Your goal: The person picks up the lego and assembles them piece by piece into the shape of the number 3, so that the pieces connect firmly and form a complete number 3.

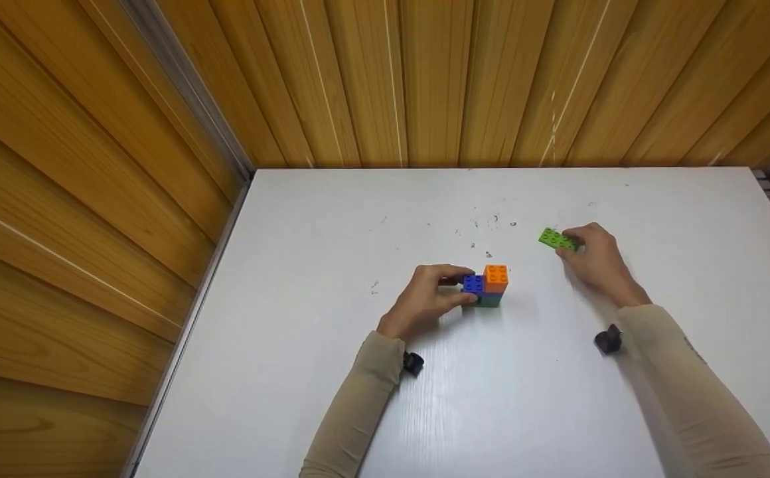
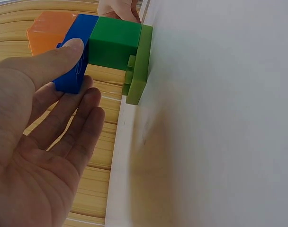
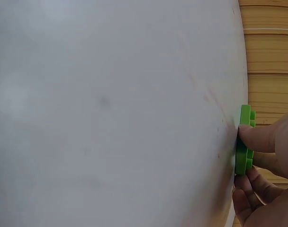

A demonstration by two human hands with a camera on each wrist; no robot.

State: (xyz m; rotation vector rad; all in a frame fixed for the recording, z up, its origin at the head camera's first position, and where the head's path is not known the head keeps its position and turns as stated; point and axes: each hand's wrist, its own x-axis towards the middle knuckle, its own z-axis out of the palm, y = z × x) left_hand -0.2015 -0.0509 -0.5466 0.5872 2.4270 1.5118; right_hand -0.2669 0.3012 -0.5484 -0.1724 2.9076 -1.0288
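My left hand (image 1: 425, 299) pinches a blue brick (image 1: 473, 284) between thumb and fingers. That brick is part of a small stack. An orange brick (image 1: 496, 277) tops it at one end, while below the blue come a darker green brick (image 2: 113, 43) and a thin light green plate brick (image 2: 143, 66) at the table surface. Off to the right, my right hand (image 1: 599, 260) grips a flat bright green studded brick (image 1: 554, 238) by one end, studs up. In the right wrist view this flat green brick (image 3: 243, 142) is close to the tabletop, thumb on its near side.
The white table (image 1: 279, 372) carries scattered dark marks (image 1: 488, 253) behind the stack. Wood-panelled walls (image 1: 425, 86) border the back and left edges. A black wrist device (image 1: 608, 339) shows by the right cuff, another black device (image 1: 413, 363) by the left.
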